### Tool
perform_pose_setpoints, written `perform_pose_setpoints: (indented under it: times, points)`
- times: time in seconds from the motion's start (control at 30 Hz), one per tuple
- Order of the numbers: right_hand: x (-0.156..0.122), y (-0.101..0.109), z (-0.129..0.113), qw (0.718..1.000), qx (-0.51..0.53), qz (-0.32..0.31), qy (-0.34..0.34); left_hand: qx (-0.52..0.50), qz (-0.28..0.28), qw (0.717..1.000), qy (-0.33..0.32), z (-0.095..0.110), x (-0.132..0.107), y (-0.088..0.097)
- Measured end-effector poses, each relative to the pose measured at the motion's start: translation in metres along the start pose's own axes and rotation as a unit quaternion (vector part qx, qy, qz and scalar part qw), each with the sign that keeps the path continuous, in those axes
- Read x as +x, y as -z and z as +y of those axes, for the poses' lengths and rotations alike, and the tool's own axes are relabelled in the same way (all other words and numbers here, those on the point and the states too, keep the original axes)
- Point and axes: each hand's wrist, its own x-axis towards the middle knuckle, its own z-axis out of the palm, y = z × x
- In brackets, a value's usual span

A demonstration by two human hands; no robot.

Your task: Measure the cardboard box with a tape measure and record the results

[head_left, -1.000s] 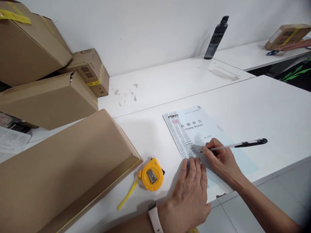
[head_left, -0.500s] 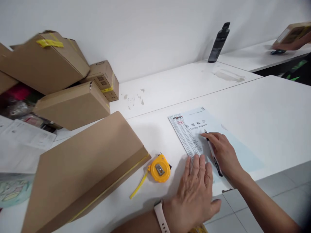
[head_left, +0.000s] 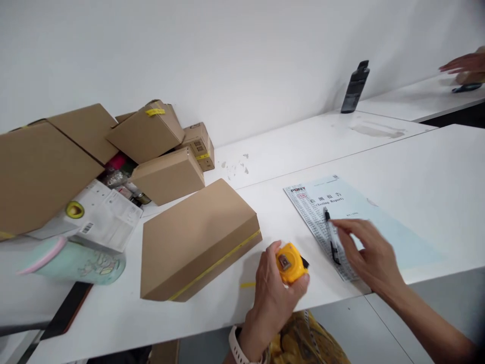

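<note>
My left hand (head_left: 271, 290) is closed around a yellow tape measure (head_left: 290, 263), lifted a little off the white table (head_left: 435, 167). A short yellow strip of tape shows beside it. My right hand (head_left: 369, 255) hovers with fingers spread over a pale blue printed report sheet (head_left: 364, 217). A pen (head_left: 331, 235) lies on that sheet just left of my fingertips, apart from them. A flat brown cardboard box (head_left: 199, 237) with a yellow tape edge lies left of the tape measure.
Several cardboard boxes (head_left: 149, 131) are piled at the back left over papers and a mint-green cup (head_left: 71, 263). A dark bottle (head_left: 354, 88) stands by the wall. Another person's hand (head_left: 460, 63) reaches over the far right table.
My right hand let go of the pen, which now lies on the sheet. My left hand left the paper and picked up the tape measure. The view swung left.
</note>
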Motion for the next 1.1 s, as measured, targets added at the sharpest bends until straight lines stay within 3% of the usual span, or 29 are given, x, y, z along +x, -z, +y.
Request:
perform_pose_setpoints:
  times: [0.03, 0.1, 0.13, 0.2, 0.37, 0.47, 0.63, 0.77, 0.83, 0.93, 1.1]
  points:
    - [-0.004, 0.001, -0.016, 0.993, 0.067, -0.08, -0.05, -0.057, -0.023, 0.998, 0.007, 0.006, -0.005, 0.008]
    - [-0.011, 0.002, -0.047, 0.946, 0.178, -0.243, -0.116, -0.198, -0.073, 0.977, 0.026, 0.014, -0.016, 0.027]
    - [-0.012, 0.003, -0.06, 0.921, 0.21, -0.302, -0.128, -0.263, -0.09, 0.96, 0.035, 0.017, -0.022, 0.036]
    - [-0.013, 0.003, -0.082, 0.894, 0.242, -0.358, -0.119, -0.337, -0.096, 0.936, 0.042, 0.017, -0.031, 0.054]
    - [-0.011, -0.011, -0.12, 0.889, 0.27, -0.361, -0.075, -0.341, -0.088, 0.935, 0.044, 0.012, -0.046, 0.093]
    - [0.005, -0.023, -0.143, 0.879, 0.307, -0.357, -0.071, -0.321, -0.026, 0.944, 0.069, 0.011, -0.051, 0.127]
    - [0.073, -0.041, -0.161, 0.898, 0.347, -0.263, -0.067, -0.294, 0.162, 0.931, 0.145, -0.01, -0.048, 0.214]
    - [0.121, -0.076, -0.156, 0.91, 0.291, -0.277, -0.099, -0.264, 0.21, 0.927, 0.163, -0.052, -0.037, 0.272]
    - [0.132, -0.097, -0.152, 0.918, 0.242, -0.291, -0.114, -0.26, 0.204, 0.928, 0.172, -0.072, -0.033, 0.284]
    - [0.137, -0.124, -0.146, 0.924, 0.207, -0.298, -0.117, -0.265, 0.19, 0.929, 0.177, -0.093, -0.032, 0.288]
    - [0.136, -0.14, -0.147, 0.931, 0.143, -0.315, -0.113, -0.275, 0.182, 0.926, 0.182, -0.115, -0.037, 0.289]
